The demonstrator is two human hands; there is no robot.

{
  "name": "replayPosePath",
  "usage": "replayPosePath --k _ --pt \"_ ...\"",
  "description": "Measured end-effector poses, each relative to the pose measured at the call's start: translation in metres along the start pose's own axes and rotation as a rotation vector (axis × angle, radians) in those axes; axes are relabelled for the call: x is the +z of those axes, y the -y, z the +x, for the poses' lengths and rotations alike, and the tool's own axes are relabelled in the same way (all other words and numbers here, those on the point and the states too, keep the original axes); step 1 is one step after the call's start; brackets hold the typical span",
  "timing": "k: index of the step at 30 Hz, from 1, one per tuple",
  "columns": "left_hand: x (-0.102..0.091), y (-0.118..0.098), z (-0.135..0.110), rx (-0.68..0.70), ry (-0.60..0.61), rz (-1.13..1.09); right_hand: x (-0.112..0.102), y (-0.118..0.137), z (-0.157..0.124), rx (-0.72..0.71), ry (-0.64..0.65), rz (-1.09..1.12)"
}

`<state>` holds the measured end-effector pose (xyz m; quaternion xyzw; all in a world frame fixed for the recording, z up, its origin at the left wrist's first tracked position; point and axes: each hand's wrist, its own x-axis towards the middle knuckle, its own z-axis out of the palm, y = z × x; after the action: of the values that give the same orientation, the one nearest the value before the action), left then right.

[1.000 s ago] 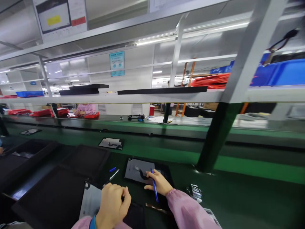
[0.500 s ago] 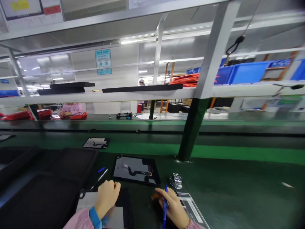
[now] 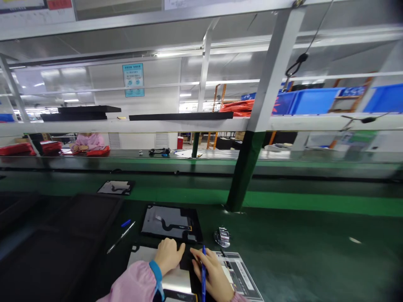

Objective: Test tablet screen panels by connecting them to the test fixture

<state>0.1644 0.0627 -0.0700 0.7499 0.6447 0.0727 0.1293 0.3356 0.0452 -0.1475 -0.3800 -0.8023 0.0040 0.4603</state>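
My left hand (image 3: 168, 256), with a blue band at the wrist, is over a flat grey-and-black display panel (image 3: 181, 277). Its fingers curl downward and the thumb points right; whatever they grip is hidden. To its right, my right hand (image 3: 215, 274) holds a blue pen (image 3: 203, 268) upright between its fingers, beside the panel's right edge. Partly behind that hand lies a flat sheet with a white border and printed marks (image 3: 244, 272). Just beyond both hands rests another display panel (image 3: 173, 222) with a dark flex cable across it.
A silver metal piece (image 3: 223, 237) stands right of the far panel. On the left are a silver pen (image 3: 121, 237), a blue cap (image 3: 126, 223) and black trays (image 3: 50, 260). A green-and-white post (image 3: 245, 172) rises from the bench. A person in pink (image 3: 86, 141) sits across.
My left hand and the panel under it have moved right, closer to my right hand. The right hand still holds the blue pen. The view has turned slightly right.
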Motion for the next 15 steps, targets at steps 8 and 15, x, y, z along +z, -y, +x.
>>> replayPosePath --k 8,15 --pt "-0.063 0.079 -0.053 0.006 -0.355 0.119 0.007 0.006 -0.002 -0.023 0.05 0.025" --pt "-0.05 0.238 -0.172 -0.617 -0.24 0.182 -0.004 0.026 0.004 -0.065 -0.018 0.015"
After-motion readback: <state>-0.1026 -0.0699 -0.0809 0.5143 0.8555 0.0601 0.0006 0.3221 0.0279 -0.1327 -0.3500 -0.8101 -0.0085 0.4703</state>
